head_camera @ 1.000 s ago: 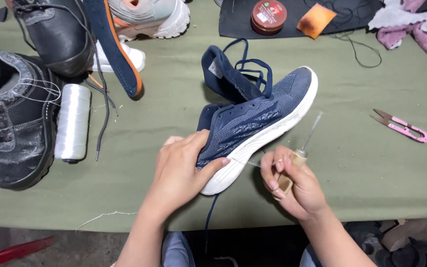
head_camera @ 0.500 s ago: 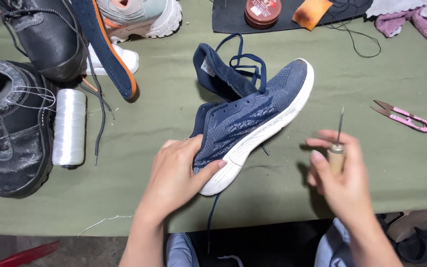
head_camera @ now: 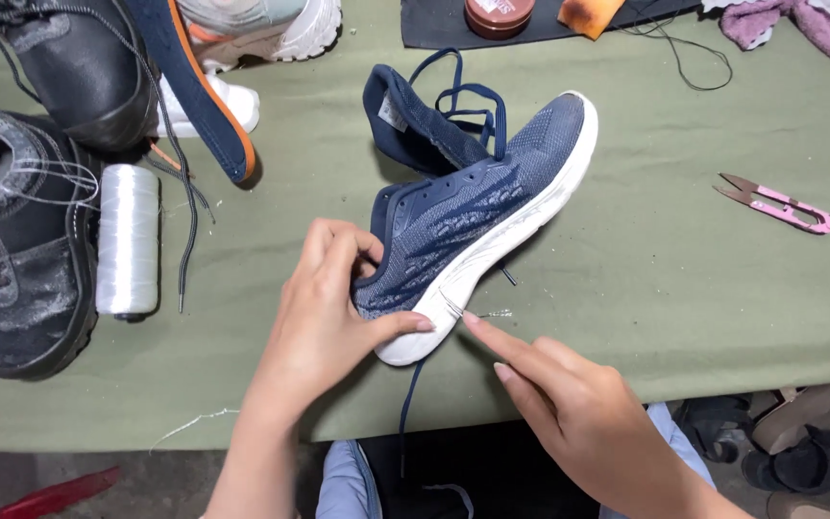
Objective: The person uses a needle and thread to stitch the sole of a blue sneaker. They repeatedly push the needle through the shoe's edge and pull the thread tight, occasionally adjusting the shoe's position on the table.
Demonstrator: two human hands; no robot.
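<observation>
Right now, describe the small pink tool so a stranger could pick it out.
On the green table cover, look right of the blue sneaker. The thread snips lie alone there, flat, blades pointing left. They are the only pink-handled thing on that side.

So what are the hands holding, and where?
The left hand holds the blue sneaker by one end, thumb on its white sole. The right hand only reaches its fingers to that sole edge; whether it pinches anything cannot be told.

Black boots [head_camera: 26,221], white thread spool [head_camera: 128,240], pink snips [head_camera: 780,205].
</observation>
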